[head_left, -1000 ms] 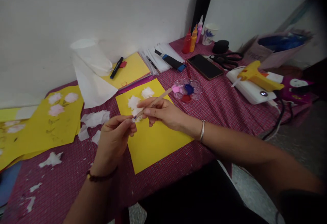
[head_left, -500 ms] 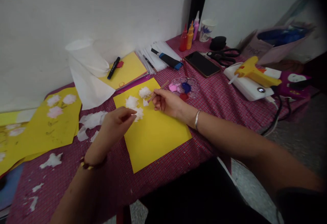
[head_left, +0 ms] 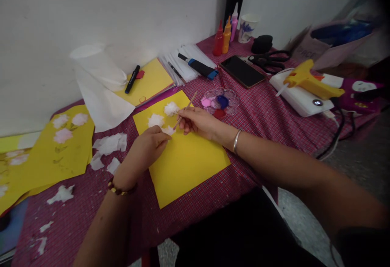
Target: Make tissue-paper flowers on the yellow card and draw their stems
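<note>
Right now, on the head view, I've got the right hand (head_left: 196, 123), fingers pinched on a thin stick (head_left: 192, 99), its lower tip at a white tuft (head_left: 168, 130) on the yellow sheet (head_left: 185, 169). Left hand (head_left: 146, 149) is just beside that tuft, fingers curled; whether they're clamped on anything, I can't tell. Clear palette (head_left: 233, 104), paint in it, lies near the sheet.

A checked magenta cloth (head_left: 76, 218) covers the table. Directly on it at left lie flower-decorated yellow papers (head_left: 73, 159) and torn white scraps (head_left: 111, 143); mid-table, a yellow sheet (head_left: 189, 173), with a clear scalloped palette (head_left: 234, 104) near its right edge. Farther back rest a dark phone (head_left: 243, 71), scissors (head_left: 268, 61), small squeeze bottles (head_left: 218, 43) and a paper cup (head_left: 248, 29); at right, a white device (head_left: 301, 98).
</note>
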